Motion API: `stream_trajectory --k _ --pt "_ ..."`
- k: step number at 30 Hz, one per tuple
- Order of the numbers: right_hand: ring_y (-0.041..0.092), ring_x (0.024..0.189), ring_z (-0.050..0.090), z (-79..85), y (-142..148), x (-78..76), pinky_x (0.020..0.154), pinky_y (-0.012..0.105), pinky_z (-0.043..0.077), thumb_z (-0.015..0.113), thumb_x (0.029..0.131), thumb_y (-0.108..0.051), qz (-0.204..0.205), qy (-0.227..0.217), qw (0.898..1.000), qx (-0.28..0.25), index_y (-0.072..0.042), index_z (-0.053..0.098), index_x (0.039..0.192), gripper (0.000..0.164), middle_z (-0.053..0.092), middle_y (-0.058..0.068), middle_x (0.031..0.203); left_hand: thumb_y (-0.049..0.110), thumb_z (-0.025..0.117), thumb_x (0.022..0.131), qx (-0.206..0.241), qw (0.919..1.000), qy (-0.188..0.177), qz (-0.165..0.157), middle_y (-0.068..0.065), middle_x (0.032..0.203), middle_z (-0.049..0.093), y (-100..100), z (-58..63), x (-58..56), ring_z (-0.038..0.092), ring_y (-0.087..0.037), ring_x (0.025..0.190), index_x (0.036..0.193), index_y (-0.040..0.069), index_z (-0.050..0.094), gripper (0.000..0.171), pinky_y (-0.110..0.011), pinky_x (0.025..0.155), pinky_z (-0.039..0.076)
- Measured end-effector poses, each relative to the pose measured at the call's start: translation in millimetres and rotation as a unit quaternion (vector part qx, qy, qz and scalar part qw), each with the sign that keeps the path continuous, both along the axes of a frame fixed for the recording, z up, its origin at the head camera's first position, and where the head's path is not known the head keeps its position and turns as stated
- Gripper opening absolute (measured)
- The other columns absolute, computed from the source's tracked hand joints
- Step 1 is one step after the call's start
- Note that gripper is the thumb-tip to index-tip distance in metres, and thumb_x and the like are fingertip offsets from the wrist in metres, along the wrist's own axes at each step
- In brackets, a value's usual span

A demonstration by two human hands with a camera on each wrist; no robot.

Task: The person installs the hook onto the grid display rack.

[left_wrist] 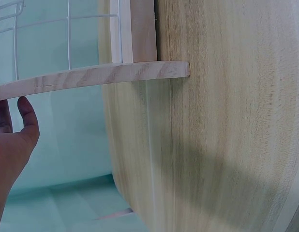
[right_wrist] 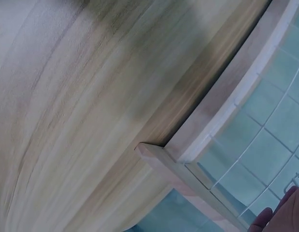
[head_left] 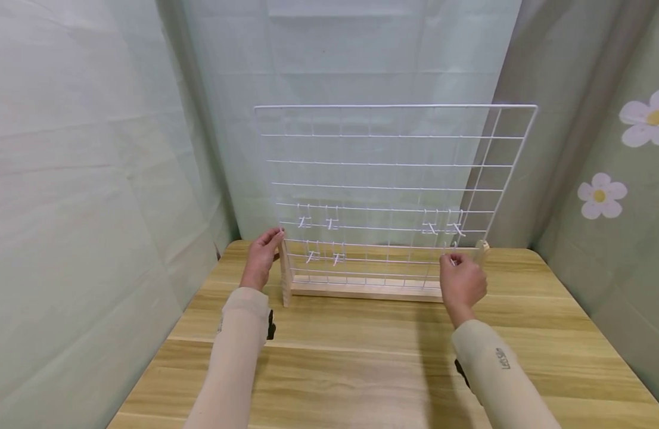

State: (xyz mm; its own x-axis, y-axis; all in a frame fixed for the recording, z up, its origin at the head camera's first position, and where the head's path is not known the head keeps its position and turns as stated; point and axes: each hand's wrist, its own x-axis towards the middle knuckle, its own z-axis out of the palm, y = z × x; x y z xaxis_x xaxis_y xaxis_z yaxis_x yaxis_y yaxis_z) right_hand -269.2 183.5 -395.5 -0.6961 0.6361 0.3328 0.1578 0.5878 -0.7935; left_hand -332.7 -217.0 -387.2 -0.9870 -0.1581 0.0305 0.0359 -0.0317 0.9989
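A white wire grid panel (head_left: 380,165) stands upright in a wooden base (head_left: 361,292) on the table. My left hand (head_left: 261,257) grips the upper end of the left wooden side post (head_left: 285,280); its thumb and a finger show beside that post (left_wrist: 91,75) in the left wrist view. At the grid's lower right, my right hand (head_left: 462,280) pinches a white wire hook (head_left: 454,262), mostly hidden by the fingers. Above it hang two hooks, one of them the outer hook (head_left: 456,229). Several more hooks, including a lower-left hook (head_left: 311,256), hang on the left side.
The wood-grain table (head_left: 351,363) spreads in front of the rack. Pale cloth curtains (head_left: 93,179) surround it at the left, back and right. The right curtain carries printed flowers (head_left: 602,195). A right side post (head_left: 482,251) stands behind my right hand.
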Motion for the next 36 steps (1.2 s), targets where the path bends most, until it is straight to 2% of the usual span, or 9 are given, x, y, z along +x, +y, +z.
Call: stream_trajectory --k 8,15,18,21,23,25,28,30,36 --pt "0.042 0.086 0.064 0.0 2 1.9 0.069 0.054 0.046 0.056 0.09 -0.03 0.017 -0.028 0.999 0.001 -0.006 0.075 0.1 0.032 0.072 0.016 0.094 0.036 0.057 0.101 -0.006 1.0 0.0 -0.002 -0.007 0.136 0.055 2 0.1 0.7 0.048 -0.021 0.124 0.133 0.008 0.057 0.043 -0.045 0.108 0.038" --pt "0.042 0.088 0.064 -5.7 4 5.3 0.07 0.055 0.046 0.056 0.089 -0.028 0.032 -0.043 0.999 0.003 -0.006 0.075 0.098 0.03 0.073 0.015 0.095 0.035 0.057 0.101 -0.005 1.0 -0.002 -0.007 -0.008 0.138 0.054 5 -1.6 -0.5 0.048 -0.022 0.124 0.138 0.004 0.053 0.048 -0.044 0.108 0.038" --pt "0.043 0.086 0.062 -9.7 4 7.9 0.066 0.055 0.045 0.056 0.088 -0.027 0.04 -0.046 0.998 0.011 -0.007 0.076 0.092 0.028 0.072 0.015 0.09 0.035 0.058 0.101 -0.005 1.0 -0.003 -0.006 -0.008 0.138 0.054 7 -2.3 -0.7 0.048 -0.022 0.124 0.137 0.004 0.054 0.048 -0.044 0.108 0.038" --pt "0.04 0.076 0.059 -16.2 4 12.5 0.056 0.052 0.043 0.055 0.086 -0.024 0.051 -0.068 0.996 0.019 -0.006 0.071 0.077 0.026 0.069 0.014 0.08 0.036 0.058 0.1 -0.006 1.0 -0.004 -0.006 -0.007 0.138 0.054 7 -2.9 -0.9 0.048 -0.022 0.125 0.137 0.005 0.054 0.049 -0.044 0.108 0.038" --pt "0.036 0.072 0.058 -21.8 4 15.8 0.052 0.048 0.041 0.055 0.085 -0.023 0.058 -0.087 0.994 0.021 -0.007 0.07 0.074 0.025 0.068 0.013 0.077 0.036 0.059 0.1 -0.005 1.0 -0.003 -0.007 -0.007 0.138 0.054 7 -2.9 -0.9 0.048 -0.022 0.125 0.137 0.005 0.055 0.049 -0.044 0.108 0.038" --pt "0.033 0.07 0.059 -28.0 3 19.0 0.052 0.045 0.041 0.055 0.085 -0.022 0.061 -0.099 0.993 0.016 -0.006 0.07 0.075 0.024 0.068 0.012 0.077 0.036 0.059 0.1 -0.006 1.0 -0.001 -0.008 -0.008 0.138 0.054 6 -2.8 -0.2 0.048 -0.023 0.125 0.137 0.005 0.055 0.049 -0.044 0.108 0.038" --pt "0.034 0.074 0.063 -37.4 4 22.2 0.054 0.045 0.043 0.057 0.084 -0.023 0.057 -0.099 0.993 0.005 -0.008 0.076 0.086 0.024 0.072 0.012 0.084 0.036 0.058 0.101 -0.006 0.9999 -0.004 -0.008 -0.008 0.138 0.054 6 -1.1 2.4 0.047 -0.022 0.126 0.137 0.006 0.055 0.047 -0.044 0.109 0.038" --pt "0.036 0.076 0.064 -42.4 5 24.2 0.054 0.045 0.042 0.056 0.084 -0.023 0.05 -0.096 0.994 -0.001 -0.007 0.076 0.088 0.025 0.072 0.013 0.086 0.035 0.057 0.101 -0.009 0.9999 -0.008 -0.01 -0.008 0.14 0.053 5 1.3 4.6 0.047 -0.023 0.127 0.137 0.007 0.055 0.045 -0.044 0.11 0.037" --pt "0.04 0.079 0.064 -50.9 16 29.2 0.055 0.047 0.041 0.056 0.088 -0.025 0.035 -0.079 0.996 -0.002 -0.006 0.075 0.09 0.027 0.071 0.018 0.088 0.03 0.056 0.103 -0.008 0.9996 -0.017 -0.019 -0.013 0.145 0.049 4 16.1 10.2 0.043 -0.027 0.132 0.141 0.003 0.052 0.047 -0.048 0.111 0.034"
